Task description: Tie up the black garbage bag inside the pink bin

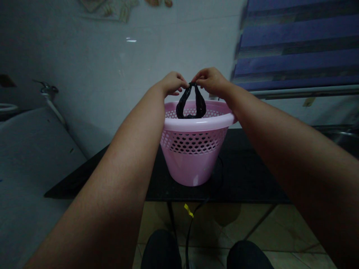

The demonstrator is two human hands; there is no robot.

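A pink plastic basket [193, 157] with a perforated upper wall stands on a black table [246, 175]. A black plastic bag [191, 102] sits inside it, its two handles drawn up above the rim. My left hand [171, 83] and my right hand [211, 80] are both above the basket, fingers pinched on the tops of the bag's handles where they meet. Most of the bag is hidden inside the basket.
A white tiled wall stands behind the table. A grey surface [30, 157] with a tap [49, 90] lies at the left. Blue striped blinds [297, 45] hang at the upper right. A black cable [193, 224] with a yellow tag hangs under the table, above my knees.
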